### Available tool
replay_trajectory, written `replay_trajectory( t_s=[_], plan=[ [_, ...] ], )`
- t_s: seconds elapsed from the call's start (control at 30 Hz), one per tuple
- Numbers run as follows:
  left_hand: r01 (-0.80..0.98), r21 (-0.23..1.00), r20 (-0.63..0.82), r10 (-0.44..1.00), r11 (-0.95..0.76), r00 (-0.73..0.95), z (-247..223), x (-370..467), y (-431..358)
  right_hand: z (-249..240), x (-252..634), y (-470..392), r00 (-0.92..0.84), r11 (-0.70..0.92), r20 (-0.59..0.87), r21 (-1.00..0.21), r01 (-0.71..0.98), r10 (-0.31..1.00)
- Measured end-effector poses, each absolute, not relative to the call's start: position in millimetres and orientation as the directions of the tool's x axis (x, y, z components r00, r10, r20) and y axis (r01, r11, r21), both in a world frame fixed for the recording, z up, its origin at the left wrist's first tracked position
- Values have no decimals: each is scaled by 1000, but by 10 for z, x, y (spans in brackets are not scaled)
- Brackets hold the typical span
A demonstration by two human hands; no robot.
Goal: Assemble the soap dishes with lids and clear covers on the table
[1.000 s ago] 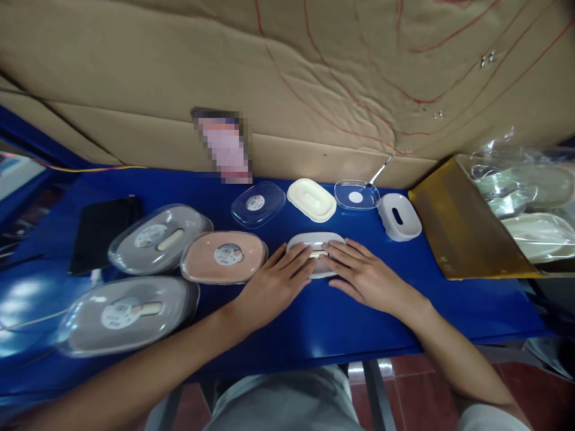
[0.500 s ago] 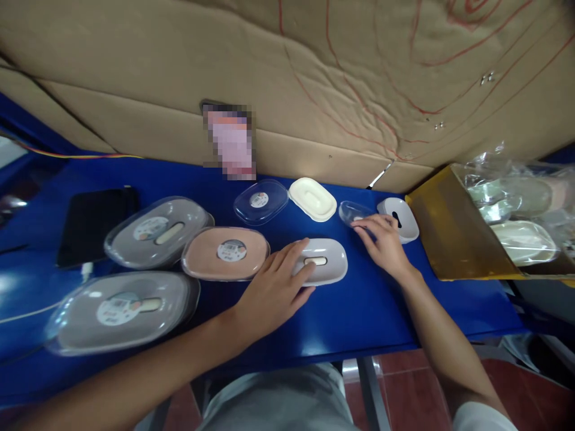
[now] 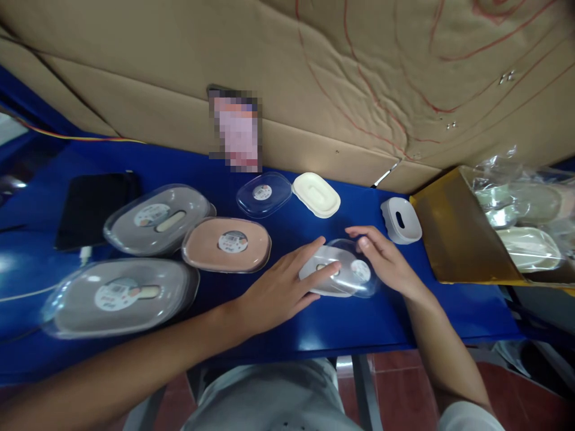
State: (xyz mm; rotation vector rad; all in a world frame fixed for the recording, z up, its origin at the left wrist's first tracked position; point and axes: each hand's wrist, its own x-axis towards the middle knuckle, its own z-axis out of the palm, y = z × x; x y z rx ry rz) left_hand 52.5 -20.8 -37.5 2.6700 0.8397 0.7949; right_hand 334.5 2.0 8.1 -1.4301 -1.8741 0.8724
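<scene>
A pale grey oval dish rests on the blue table. Over its right part lies a clear lid with a round label, offset to the right. My left hand lies with fingers spread on the left side of the dish, its fingertips near the cream piece in the middle. At the lid's upper right edge, my right hand has its fingers curved and thumb near the rim; its grip on the lid is partly hidden. A pink lidded dish is left of my left hand.
Grey lidded dishes and a second grey stack stand left, near a black tablet. Behind are another clear lid and a cream tray. A slotted white dish stands beside a cardboard box of wrapped dishes.
My right hand has brought the clear lid from beside the slotted dish toward me, over the grey dish. My left hand has stayed on the dish. The view has shifted slightly.
</scene>
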Motion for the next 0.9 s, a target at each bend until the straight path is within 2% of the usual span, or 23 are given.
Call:
replay_trajectory(
  t_s=[0.13, 0.27, 0.43, 0.53, 0.63, 0.73, 0.83, 0.9],
  plan=[
    [508, 321, 389, 600, -800, 699, -354, 522, -186, -1, 3217, -9, -397, 392, 181, -736, 552, 900],
    [530, 356, 389, 638, -769, 664, -397, 512, -183, -10, 3199, -34, -601, 530, 134, -643, 552, 788],
    [549, 366, 363, 658, -752, 660, -434, 505, -176, 30, 3203, -86, -613, 603, 163, -491, 629, 773],
    [560, 372, 367, 672, -740, 644, -436, 500, -163, 58, 3198, -131, -675, 647, 101, -419, 637, 730],
    [512, 441, 362, 668, -737, 650, -438, 490, -153, 70, 3216, -137, -684, 635, 45, -418, 649, 728],
    [468, 520, 343, 676, -715, 652, -439, 480, -151, 58, 3257, -110, -686, 611, 15, -470, 637, 727],
    [463, 549, 328, 688, -696, 647, -437, 476, -146, 32, 3273, -93, -691, 608, 11, -486, 628, 723],
    [473, 541, 330, 693, -695, 640, -440, 477, -135, 14, 3252, -94, -684, 625, 37, -445, 641, 729]
  ],
)
